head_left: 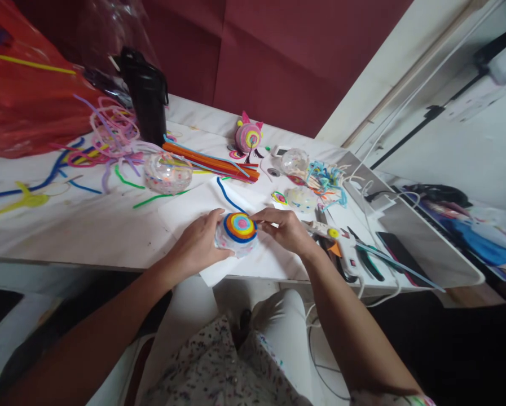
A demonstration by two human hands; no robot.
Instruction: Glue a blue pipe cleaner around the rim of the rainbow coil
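A clear rounded plastic piece (236, 248) is topped with a coiled disc (241, 226) of pink, light blue, yellow, orange and dark blue rings. My left hand (199, 239) is wrapped round the left side of this piece, thumb in front. At the disc's right edge, my right hand (284, 225) has its fingers pinched together around the end of the dark blue pipe cleaner (228, 196), as far as can be seen. That strip rises from behind the disc over white paper (189, 211).
Clear plastic balls (168, 173) and orange pipe cleaners (210, 160) lie behind my hands, with a pink eared ornament (249, 135) farther back. To the right are a glue gun (346, 251), pliers (369, 262) and a phone (400, 256). A red bag (28, 96) stands left.
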